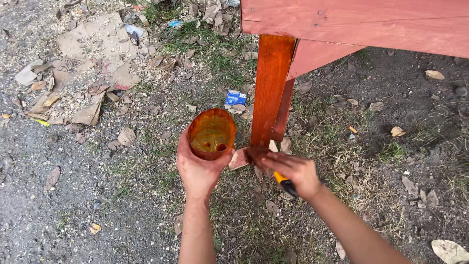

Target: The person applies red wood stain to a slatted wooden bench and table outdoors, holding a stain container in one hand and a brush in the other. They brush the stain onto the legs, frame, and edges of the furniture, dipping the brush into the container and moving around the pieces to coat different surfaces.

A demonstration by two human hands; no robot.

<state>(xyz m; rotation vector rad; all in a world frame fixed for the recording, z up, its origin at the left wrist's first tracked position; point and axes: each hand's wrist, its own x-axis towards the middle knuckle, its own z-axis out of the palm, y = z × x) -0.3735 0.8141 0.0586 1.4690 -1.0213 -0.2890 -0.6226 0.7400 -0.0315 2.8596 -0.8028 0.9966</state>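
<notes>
Red-brown stain coats the wooden table leg (270, 88). Left hand (198, 168) wraps around an orange plastic cup (211, 133) of stain, held tilted beside the leg. Right hand (293, 172) is closed on a paintbrush (284, 184), bristles at the leg's foot. Risk: the tilted cup may spill; bristles could pick up dirt.

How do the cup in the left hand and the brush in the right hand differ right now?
The orange plastic cup is wide, open-topped and held tilted, with liquid pooled inside; the brush is slim, its tip low against the wooden leg. The left hand cradles the cup from below; the right hand grips the brush's yellow-and-black handle. Both are stain-smeared.
</notes>
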